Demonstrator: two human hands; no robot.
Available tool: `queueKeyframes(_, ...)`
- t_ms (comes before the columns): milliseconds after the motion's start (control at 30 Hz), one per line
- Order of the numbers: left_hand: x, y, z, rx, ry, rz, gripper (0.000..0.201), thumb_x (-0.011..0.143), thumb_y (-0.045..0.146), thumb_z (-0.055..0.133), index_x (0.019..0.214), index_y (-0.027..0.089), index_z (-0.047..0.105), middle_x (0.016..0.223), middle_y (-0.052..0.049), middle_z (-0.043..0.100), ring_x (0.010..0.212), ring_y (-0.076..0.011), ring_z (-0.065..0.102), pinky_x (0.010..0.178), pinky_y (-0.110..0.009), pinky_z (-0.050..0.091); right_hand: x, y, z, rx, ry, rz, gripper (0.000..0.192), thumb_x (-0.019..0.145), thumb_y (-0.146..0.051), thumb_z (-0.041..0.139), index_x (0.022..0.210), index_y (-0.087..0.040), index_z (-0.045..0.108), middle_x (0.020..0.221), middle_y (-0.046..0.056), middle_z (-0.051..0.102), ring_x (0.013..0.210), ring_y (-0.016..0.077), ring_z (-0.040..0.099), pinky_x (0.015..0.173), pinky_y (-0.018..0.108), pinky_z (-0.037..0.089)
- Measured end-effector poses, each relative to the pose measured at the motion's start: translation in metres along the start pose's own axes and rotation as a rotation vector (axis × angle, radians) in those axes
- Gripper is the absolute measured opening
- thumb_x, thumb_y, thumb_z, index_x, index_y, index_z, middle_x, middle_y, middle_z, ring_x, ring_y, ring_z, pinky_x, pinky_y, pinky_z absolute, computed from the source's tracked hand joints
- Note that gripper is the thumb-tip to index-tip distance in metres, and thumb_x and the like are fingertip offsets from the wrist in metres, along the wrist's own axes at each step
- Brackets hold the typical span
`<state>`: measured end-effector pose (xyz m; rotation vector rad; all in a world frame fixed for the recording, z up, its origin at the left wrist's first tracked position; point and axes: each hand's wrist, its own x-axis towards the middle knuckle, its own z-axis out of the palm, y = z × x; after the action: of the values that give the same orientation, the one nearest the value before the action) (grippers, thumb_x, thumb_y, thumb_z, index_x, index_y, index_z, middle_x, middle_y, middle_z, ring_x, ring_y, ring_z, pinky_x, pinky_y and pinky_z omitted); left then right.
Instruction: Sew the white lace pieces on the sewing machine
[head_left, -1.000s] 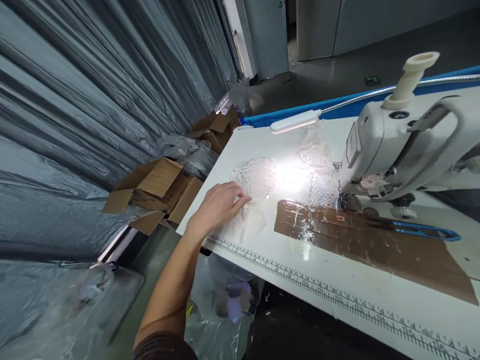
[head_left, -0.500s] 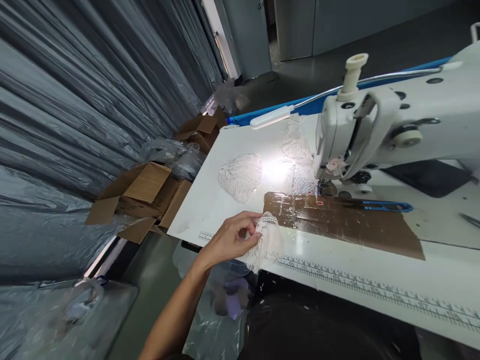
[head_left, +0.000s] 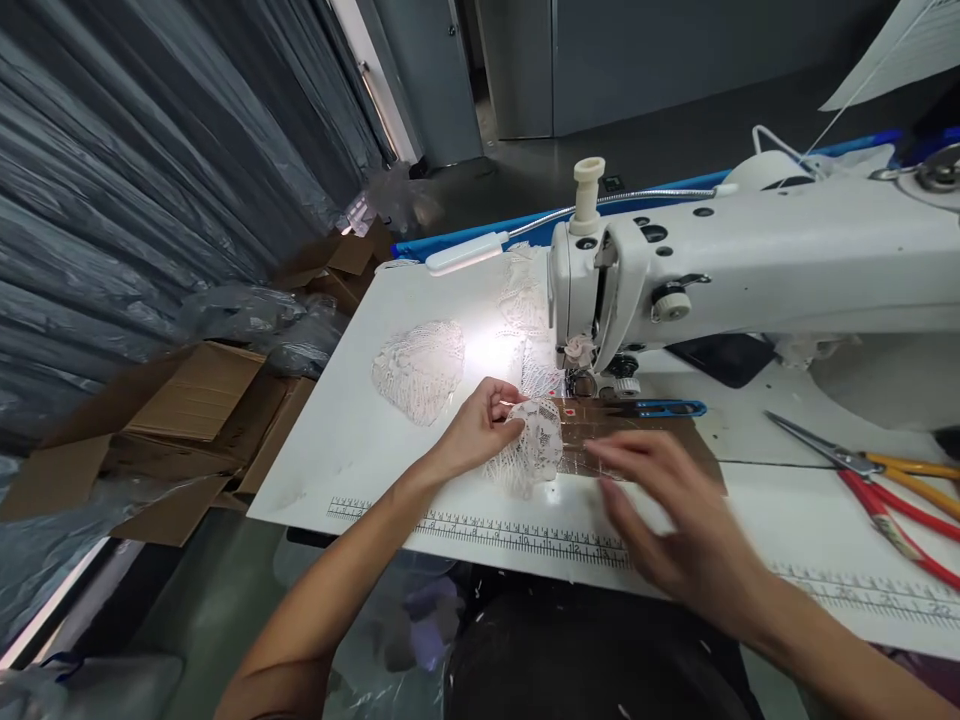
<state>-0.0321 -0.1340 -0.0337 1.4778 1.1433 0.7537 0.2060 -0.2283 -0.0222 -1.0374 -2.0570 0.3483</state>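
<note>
Lace piece [head_left: 534,445]: carried in from the desk's front edge to just before the sewing machine [head_left: 675,270]. Left hand [head_left: 480,430]: fingers pinching it. Right hand [head_left: 660,520]: newly arrived, fingers spread, blurred, holding nothing. Work now at the needle.

lace piece [head_left: 534,447]: it is being pinched at its top edge by the left hand [head_left: 480,430].
look: white, thin, full of little holes, crumpled and folded.
place: it is lying partly on the white table [head_left: 360,440], just in front of the sewing machine [head_left: 720,270].
right hand [head_left: 660,510]: it is hovering open and blurry, just beside the lace.
</note>
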Motion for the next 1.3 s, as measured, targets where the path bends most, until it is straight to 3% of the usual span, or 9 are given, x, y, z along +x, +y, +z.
queueKeyframes(133,0.005,0.009,-0.003,0.040,-0.024,0.028,0.033,0.082,0.017,0.063,0.111,0.017,0.048,0.113,-0.009,0.060,0.081,-0.0100,0.058,0.069,-0.024,0.048,0.022,0.028,0.038,-0.077,-0.290,-0.216,0.036,0.091,-0.009,0.043,0.125,-0.013,0.055,0.124,0.017,0.059,0.119,0.0279,0.052,0.091,0.048,0.047)
queueKeyframes(233,0.018,0.016,-0.016,0.184,-0.085,0.054,0.031,0.087,0.024,0.060,0.115,0.016,0.050,0.112,-0.010,0.061,0.076,-0.0104,0.057,0.066,-0.026,0.048,0.028,0.043,0.040,-0.088,-0.399,-0.259,0.032,0.087,-0.005,0.045,0.115,-0.014,0.059,0.121,0.014,0.063,0.120,0.0259,0.053,0.094,0.049,0.043)
queueKeyframes(467,0.060,0.035,-0.043,0.768,-0.136,0.328,0.032,0.086,0.026,0.059,0.117,0.019,0.057,0.123,-0.009,0.056,0.110,-0.0230,0.054,0.091,-0.040,0.046,0.038,0.062,0.030,-0.044,-0.413,-0.215,0.028,0.084,-0.008,0.048,0.108,-0.018,0.058,0.118,0.009,0.064,0.118,0.0242,0.054,0.101,0.046,0.036)
queueKeyframes(667,0.078,0.032,-0.017,0.900,-0.174,0.454,0.020,0.090,0.029,0.050,0.094,0.017,0.067,0.097,-0.008,0.061,0.086,-0.0207,0.058,0.079,-0.036,0.046,0.036,0.060,0.032,-0.028,-0.388,-0.177,0.027,0.084,-0.011,0.048,0.106,-0.019,0.060,0.122,0.010,0.063,0.120,0.0244,0.053,0.100,0.047,0.037)
queueKeyframes(800,0.091,0.024,-0.006,0.891,-0.172,0.609,0.012,0.085,0.020,0.054,0.088,0.017,0.066,0.091,-0.009,0.059,0.091,-0.0246,0.056,0.085,-0.040,0.043,0.037,0.059,0.025,0.077,-0.380,-0.137,0.035,0.083,-0.009,0.046,0.112,-0.020,0.060,0.122,0.010,0.063,0.122,0.0239,0.053,0.103,0.052,0.037)
queueKeyframes(967,0.071,0.019,-0.003,0.720,-0.033,0.585,0.015,0.090,0.024,0.051,0.089,0.018,0.064,0.094,-0.009,0.061,0.089,-0.0228,0.056,0.084,-0.043,0.045,0.039,0.070,0.015,0.300,-0.195,0.101,0.038,0.087,-0.012,0.042,0.117,-0.025,0.061,0.119,0.007,0.065,0.113,0.0210,0.060,0.096,0.043,0.050)
queueKeyframes(1067,0.046,0.011,0.002,0.625,-0.144,0.608,0.018,0.090,0.027,0.053,0.081,0.017,0.065,0.087,-0.008,0.064,0.079,-0.0195,0.058,0.075,-0.039,0.050,0.044,0.075,0.013,0.229,-0.136,0.204,0.033,0.088,-0.015,0.044,0.112,-0.024,0.065,0.111,0.007,0.068,0.100,0.0217,0.065,0.086,0.039,0.054)
queueKeyframes(1167,0.029,0.002,0.011,0.622,-0.285,0.681,0.016,0.089,0.031,0.059,0.087,0.018,0.068,0.094,-0.009,0.067,0.087,-0.0208,0.061,0.078,-0.038,0.051,0.051,0.074,0.013,0.113,-0.207,0.230,0.030,0.088,-0.018,0.046,0.111,-0.022,0.066,0.104,0.007,0.069,0.089,0.0212,0.066,0.076,0.036,0.055)
queueKeyframes(1300,0.022,-0.003,0.019,0.694,-0.240,0.691,0.020,0.094,0.026,0.050,0.088,0.017,0.067,0.095,-0.009,0.068,0.089,-0.0201,0.062,0.082,-0.037,0.051,0.058,0.070,0.012,-0.034,-0.347,0.191,0.031,0.089,-0.022,0.046,0.115,-0.016,0.062,0.103,0.011,0.068,0.071,0.0180,0.064,0.063,0.031,0.052)
